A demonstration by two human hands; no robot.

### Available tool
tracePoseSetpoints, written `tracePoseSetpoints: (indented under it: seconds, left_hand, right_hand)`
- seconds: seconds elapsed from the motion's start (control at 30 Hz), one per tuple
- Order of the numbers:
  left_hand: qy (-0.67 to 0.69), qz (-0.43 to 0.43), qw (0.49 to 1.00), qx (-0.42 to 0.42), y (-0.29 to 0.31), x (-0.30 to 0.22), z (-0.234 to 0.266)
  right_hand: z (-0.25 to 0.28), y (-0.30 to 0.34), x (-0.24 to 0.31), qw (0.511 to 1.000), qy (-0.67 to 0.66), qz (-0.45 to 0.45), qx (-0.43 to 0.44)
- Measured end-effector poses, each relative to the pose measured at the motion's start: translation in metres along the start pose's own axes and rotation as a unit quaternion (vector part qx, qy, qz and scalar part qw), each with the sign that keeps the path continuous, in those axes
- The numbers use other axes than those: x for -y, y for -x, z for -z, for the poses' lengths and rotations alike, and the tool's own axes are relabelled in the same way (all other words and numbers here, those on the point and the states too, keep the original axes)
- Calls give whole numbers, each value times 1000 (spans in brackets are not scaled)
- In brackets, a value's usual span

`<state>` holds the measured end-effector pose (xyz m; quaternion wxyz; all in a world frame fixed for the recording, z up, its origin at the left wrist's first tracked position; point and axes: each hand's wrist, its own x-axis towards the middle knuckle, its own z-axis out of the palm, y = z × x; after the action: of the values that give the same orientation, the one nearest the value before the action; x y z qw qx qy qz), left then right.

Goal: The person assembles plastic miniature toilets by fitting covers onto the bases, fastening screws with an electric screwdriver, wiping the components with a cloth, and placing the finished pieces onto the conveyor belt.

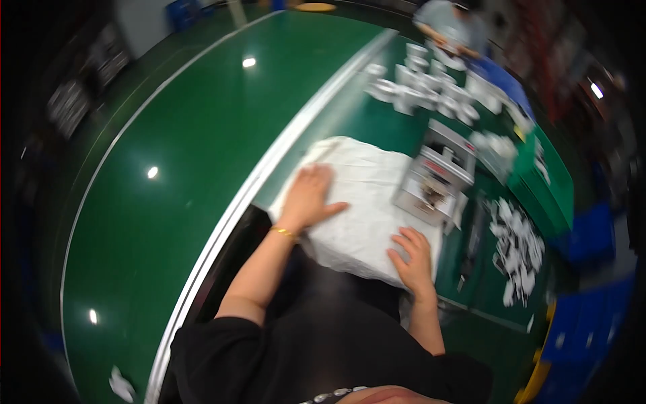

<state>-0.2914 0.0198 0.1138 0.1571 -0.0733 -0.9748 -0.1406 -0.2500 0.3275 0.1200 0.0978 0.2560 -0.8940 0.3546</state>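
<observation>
Cloth (367, 202) lay on the tabletop (393, 131) at its near edge, toward the left edge. Left hand (309, 195) was on the cloth's left part, right hand (414, 259) over its near-right part. Device (437, 175) stood just right of the cloth. Behind both, toward the far edge: grouped cylinders (420, 87), a co-worker (443, 23) beyond them. Plastic bag (494, 153) sat behind and right of the device; bin (544, 185) right of that, by the right edge. Tool (475, 236) lay between device and pile of small pieces (517, 249), toward the near-right corner.
</observation>
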Motion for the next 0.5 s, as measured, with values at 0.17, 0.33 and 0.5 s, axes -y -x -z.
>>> tracePoseSetpoints:
  seconds: [0.17, 0.33, 0.5]
  left_hand:
    - [26, -23, 999, 18, -7, -7, -1]
    - [30, 2, 999, -21, 9, -5, -6]
    - [211, 15, 970, -117, 10, 21, -5]
  right_hand:
    - [2, 12, -8, 999, 34, -15, 4]
    - [-1, 13, -23, 999, 24, 24, 41]
    - [-6, 8, -32, 997, 30, 48, 54]
